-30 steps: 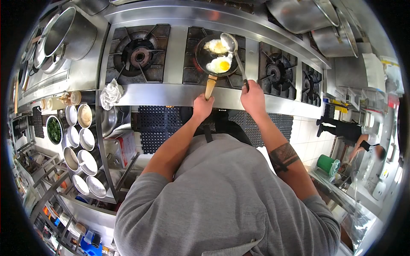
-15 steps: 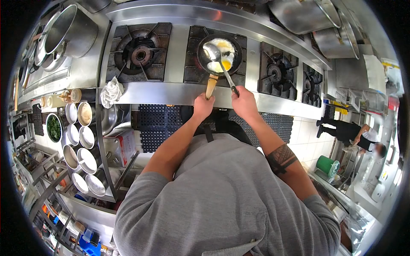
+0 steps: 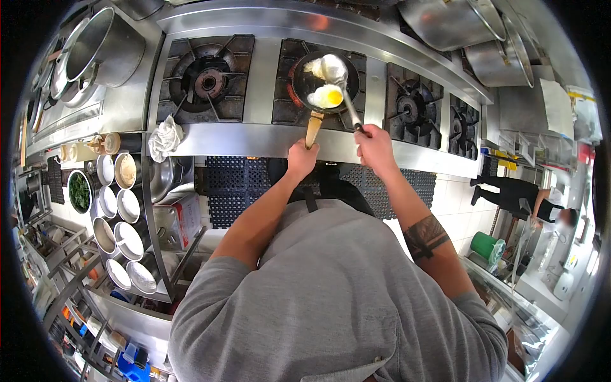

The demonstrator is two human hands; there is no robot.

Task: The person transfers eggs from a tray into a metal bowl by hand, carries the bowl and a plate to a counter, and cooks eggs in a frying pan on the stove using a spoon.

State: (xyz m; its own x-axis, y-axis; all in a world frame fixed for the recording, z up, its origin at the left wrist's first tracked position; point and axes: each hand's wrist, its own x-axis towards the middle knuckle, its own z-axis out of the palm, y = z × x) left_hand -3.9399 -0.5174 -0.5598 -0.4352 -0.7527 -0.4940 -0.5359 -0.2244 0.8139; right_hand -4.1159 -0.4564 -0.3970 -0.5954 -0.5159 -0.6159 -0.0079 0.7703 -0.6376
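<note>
My left hand [image 3: 302,158] is closed around the light wooden handle [image 3: 313,130] of a small dark frying pan [image 3: 303,88], which sits over the second burner. In the pan lies a fried egg [image 3: 326,96] with a yellow yolk, near the handle side. Another patch of egg white [image 3: 314,67] is towards the far left of the pan. My right hand [image 3: 377,149] grips the dark handle of a large metal cooking spoon [image 3: 335,69]. Its bowl is inside the pan at the far right, and it hides part of the pan bottom.
Other burners [image 3: 210,83] flank the pan on both sides. A white cloth [image 3: 166,139] hangs on the stove's front edge. Left are several containers [image 3: 130,240] and a large pot [image 3: 108,51]. More pots [image 3: 449,25] stand back right. A person [image 3: 541,202] stands far right.
My right hand and the spoon have moved right, the bowl going from the pan's left side to its far right. The egg lies differently, with more dark pan showing. My left hand stays on the handle.
</note>
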